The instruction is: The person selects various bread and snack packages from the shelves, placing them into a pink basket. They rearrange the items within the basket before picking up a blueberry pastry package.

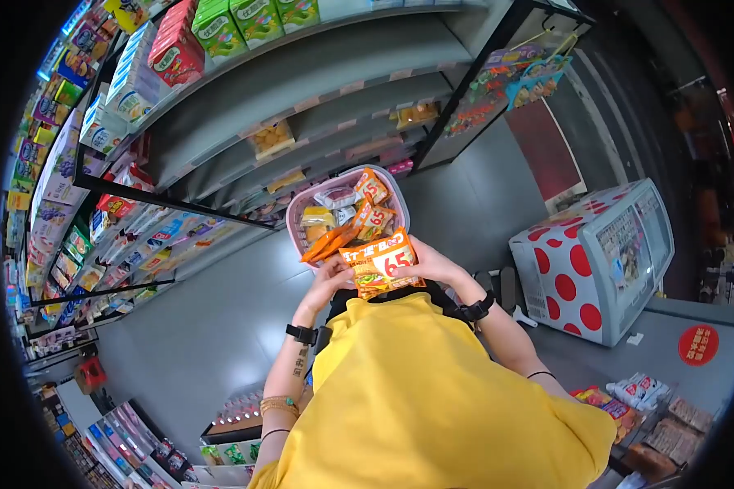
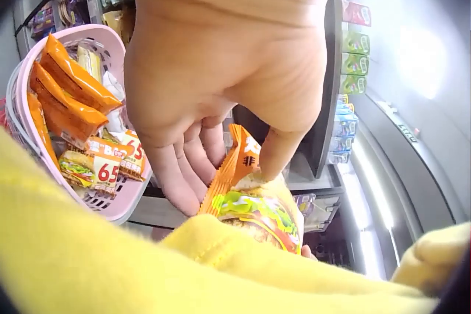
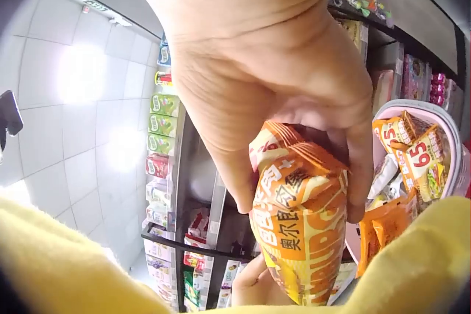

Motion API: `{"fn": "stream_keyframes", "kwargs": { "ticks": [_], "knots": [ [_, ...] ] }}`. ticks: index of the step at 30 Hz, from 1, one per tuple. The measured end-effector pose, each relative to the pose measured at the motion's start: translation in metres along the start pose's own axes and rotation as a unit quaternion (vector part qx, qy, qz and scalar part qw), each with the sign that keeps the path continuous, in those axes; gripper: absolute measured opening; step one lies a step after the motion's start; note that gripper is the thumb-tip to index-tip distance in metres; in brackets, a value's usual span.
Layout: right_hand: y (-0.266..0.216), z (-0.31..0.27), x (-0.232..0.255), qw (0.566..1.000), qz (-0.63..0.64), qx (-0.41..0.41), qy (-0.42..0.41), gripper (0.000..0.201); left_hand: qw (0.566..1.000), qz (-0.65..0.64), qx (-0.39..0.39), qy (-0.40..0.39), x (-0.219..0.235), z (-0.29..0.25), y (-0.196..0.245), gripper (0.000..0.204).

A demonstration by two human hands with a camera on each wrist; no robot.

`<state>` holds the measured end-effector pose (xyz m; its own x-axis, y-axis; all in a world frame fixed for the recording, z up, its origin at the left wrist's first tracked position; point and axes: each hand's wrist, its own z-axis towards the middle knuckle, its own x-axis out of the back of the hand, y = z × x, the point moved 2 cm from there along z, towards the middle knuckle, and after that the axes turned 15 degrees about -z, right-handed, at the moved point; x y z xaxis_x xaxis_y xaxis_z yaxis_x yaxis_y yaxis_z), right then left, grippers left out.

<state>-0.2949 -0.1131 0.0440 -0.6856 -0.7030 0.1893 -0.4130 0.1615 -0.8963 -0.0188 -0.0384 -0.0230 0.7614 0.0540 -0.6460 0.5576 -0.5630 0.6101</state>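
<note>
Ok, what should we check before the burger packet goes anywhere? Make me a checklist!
1. Left hand holding the burger packet: ok, thumb and fingers are on it.
2. Right hand holding it too: ok.
3. Pink basket close by: ok, just ahead of the hands.
4. Burger packet inside the basket: not ok, it is held outside.
5. Room left among the orange packets: cannot tell how deep they go.
6. Every edge sealed: cannot tell, hands hide some.
</note>
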Motion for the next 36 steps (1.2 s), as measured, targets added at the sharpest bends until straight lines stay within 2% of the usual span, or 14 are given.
{"fn": "stream_keyframes", "kwargs": {
  "ticks": [2, 3, 7, 13, 19, 26, 30, 33, 34, 36],
  "knots": [
    [0.002, 0.001, 0.014, 1.0, 0.006, 0.011, -0.011, 0.089, 0.999, -0.044, 0.003, -0.005, 0.005, 0.005, -0.008, 0.024],
    [0.003, 0.0, 0.022, 1.0, 0.009, 0.016, -0.017, 0.089, 0.999, -0.03, -0.004, 0.017, -0.009, 0.005, -0.003, 0.015],
    [0.018, -0.008, 0.061, 0.999, 0.015, 0.016, -0.049, 0.087, 0.998, 0.031, -0.022, 0.059, -0.041, 0.029, -0.018, 0.009],
    [0.05, -0.023, 0.135, 0.997, 0.038, 0.021, -0.059, 0.083, 0.994, 0.041, -0.033, 0.091, -0.102, 0.076, -0.035, 0.01],
    [0.073, -0.029, 0.191, 0.995, 0.0, 0.015, -0.097, 0.082, 0.991, 0.036, -0.029, 0.128, -0.146, 0.104, -0.055, 0.01],
    [0.094, -0.024, 0.211, 0.988, 0.047, 0.024, -0.148, 0.084, 0.984, 0.036, -0.042, 0.171, -0.159, 0.109, -0.077, 0.008],
    [0.089, -0.016, 0.212, 0.985, 0.057, 0.024, -0.16, 0.083, 0.98, 0.019, -0.074, 0.184, -0.164, 0.106, -0.07, 0.012],
    [0.077, -0.011, 0.209, 0.982, 0.096, 0.045, -0.153, 0.082, 0.976, 0.008, -0.084, 0.202, -0.16, 0.106, -0.06, 0.024],
    [0.072, -0.011, 0.207, 0.979, 0.116, 0.054, -0.157, 0.081, 0.98, 0.022, -0.099, 0.169, -0.159, 0.106, -0.053, 0.022],
    [0.065, -0.009, 0.206, 0.982, 0.113, 0.037, -0.144, 0.08, 0.977, 0.013, -0.112, 0.179, -0.164, 0.106, -0.042, 0.019]
  ]
}}
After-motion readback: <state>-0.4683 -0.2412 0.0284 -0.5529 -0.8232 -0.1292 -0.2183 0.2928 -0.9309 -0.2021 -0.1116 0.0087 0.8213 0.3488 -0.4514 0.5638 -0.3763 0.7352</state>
